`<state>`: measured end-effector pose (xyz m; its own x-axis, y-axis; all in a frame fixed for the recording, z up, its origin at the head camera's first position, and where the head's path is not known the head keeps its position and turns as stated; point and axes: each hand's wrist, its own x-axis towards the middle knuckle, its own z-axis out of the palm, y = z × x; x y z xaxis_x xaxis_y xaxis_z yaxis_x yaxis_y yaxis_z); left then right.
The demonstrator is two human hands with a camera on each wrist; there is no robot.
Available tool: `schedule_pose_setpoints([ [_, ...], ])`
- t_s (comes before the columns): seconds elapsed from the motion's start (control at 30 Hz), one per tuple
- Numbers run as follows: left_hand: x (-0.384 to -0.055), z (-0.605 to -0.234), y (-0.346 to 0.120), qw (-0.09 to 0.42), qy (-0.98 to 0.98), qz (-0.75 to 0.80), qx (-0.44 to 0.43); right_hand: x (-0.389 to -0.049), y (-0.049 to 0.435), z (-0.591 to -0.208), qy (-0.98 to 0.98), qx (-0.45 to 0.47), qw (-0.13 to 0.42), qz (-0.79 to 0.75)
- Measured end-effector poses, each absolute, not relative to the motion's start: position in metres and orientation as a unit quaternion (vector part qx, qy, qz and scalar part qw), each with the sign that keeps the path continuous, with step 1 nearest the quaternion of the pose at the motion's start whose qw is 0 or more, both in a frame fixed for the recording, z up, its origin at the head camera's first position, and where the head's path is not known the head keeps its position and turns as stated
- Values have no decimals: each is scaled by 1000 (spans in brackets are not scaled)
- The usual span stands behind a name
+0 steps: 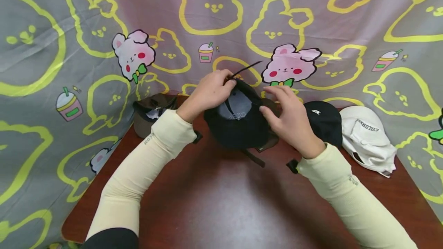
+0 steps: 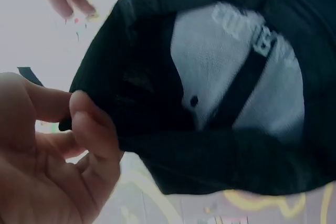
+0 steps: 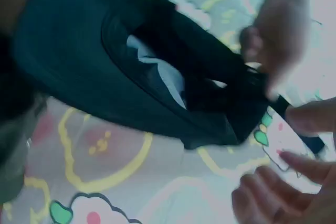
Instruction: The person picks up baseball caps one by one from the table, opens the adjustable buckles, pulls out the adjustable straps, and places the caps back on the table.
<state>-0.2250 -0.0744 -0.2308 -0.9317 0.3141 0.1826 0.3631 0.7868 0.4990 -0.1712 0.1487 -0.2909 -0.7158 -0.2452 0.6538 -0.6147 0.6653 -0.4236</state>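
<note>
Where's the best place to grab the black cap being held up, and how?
Probably the right rim of the black cap, coming from the right, where the right grip hovers. The cap's opening faces the head camera, leaving that thin edge exposed for a pinch from inside and out. The left grip pinches the edge near the strap.

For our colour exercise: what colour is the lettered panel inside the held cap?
The panel is pale grey, clearest in the left wrist view.

Bunny-print curtain (image 1: 166, 10) behind and beside a reddish-brown, seemingly wooden table (image 1: 221, 210).
</note>
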Motion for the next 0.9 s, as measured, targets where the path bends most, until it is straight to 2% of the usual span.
schedule_pose_setpoints([
  [0.17, -216, -239, -56, 46, -928, -312, -201, -196, 127, -287, -881, 220, 314, 277],
  [0.37, -210, -251, -53, 18, -898, -374, -230, -208, 125, -290, -864, 198, 367, 280],
  [0.57, -215, -261, -50, 16, -873, -416, -253, -209, 133, -293, -861, 203, 363, 294],
  [0.73, -223, -261, -45, -7, -833, -483, -270, -208, 141, -295, -858, 215, 361, 294],
  [0.9, -230, -259, -40, 12, -814, -514, -270, -205, 150, -301, -859, 225, 350, 298],
])
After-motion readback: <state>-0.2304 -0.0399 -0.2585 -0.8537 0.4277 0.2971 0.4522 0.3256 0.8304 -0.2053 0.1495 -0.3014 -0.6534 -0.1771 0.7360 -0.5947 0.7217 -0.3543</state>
